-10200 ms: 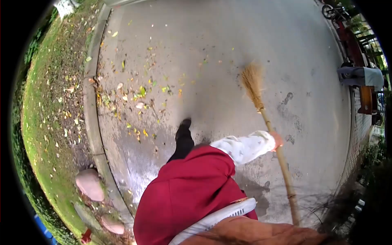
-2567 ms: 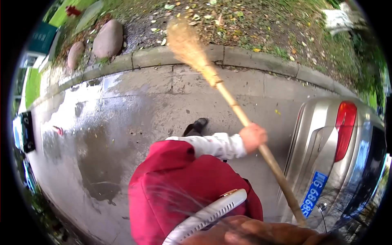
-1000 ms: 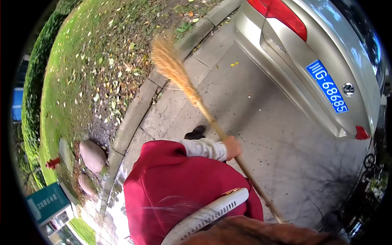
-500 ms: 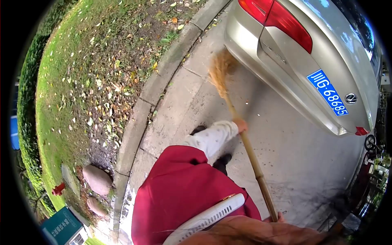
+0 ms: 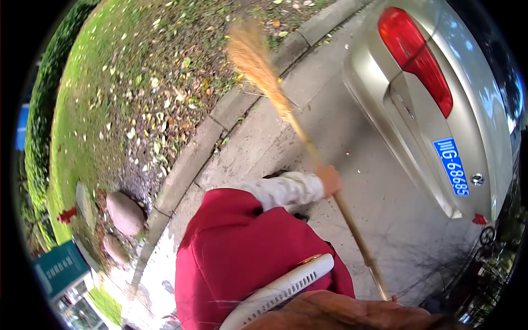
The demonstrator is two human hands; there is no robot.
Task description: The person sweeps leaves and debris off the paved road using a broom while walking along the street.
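Observation:
A straw broom point(image 5: 261, 74) with a long bamboo handle slants across the view. My left hand point(image 5: 329, 182), in a pale patterned sleeve, is closed around the middle of the handle. Only a sliver of my right hand point(image 5: 394, 298) shows, at the handle's upper end near the bottom edge; the rest is hidden. The bristles are blurred and overlap the curb point(image 5: 206, 137) and the leaf-strewn soil in view; whether they touch the ground I cannot tell.
A beige car point(image 5: 379, 104) stands at the right on the concrete pavement point(image 5: 258, 146). Scattered leaves point(image 5: 157, 146) lie on the grass beyond the curb. Two rounded boulders, the larger boulder point(image 5: 125, 213) foremost, and a green sign point(image 5: 60, 268) are at left.
The broom head has swung left and away from the car's rear bumper to the curb and grass edge. My left hand has moved slightly with the handle; the view has shifted too.

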